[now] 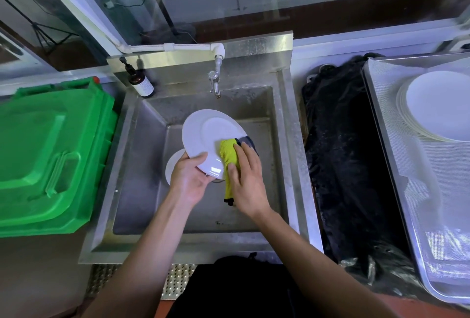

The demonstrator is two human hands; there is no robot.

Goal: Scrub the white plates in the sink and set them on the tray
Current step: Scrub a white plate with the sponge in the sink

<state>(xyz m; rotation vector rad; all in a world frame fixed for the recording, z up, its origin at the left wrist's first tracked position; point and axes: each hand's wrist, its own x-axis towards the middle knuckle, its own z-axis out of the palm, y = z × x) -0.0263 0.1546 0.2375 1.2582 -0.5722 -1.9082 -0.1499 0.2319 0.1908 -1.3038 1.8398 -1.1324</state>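
Note:
Over the steel sink (142,165), my left hand (188,177) grips the near rim of a white plate (203,134) and holds it tilted. My right hand (248,180) presses a yellow-green cloth (229,157) with a dark edge against the plate's right side. Another white plate (171,165) lies in the basin, mostly hidden under my left hand and the held plate. A stack of several white plates (437,106) rests on the tray (396,165) at the right.
A tap (216,83) hangs over the back of the sink, with a brown pump bottle (141,83) on the left ledge. A green bin lid (48,155) lies left of the sink. Black plastic sheeting (340,165) fills the gap between sink and tray.

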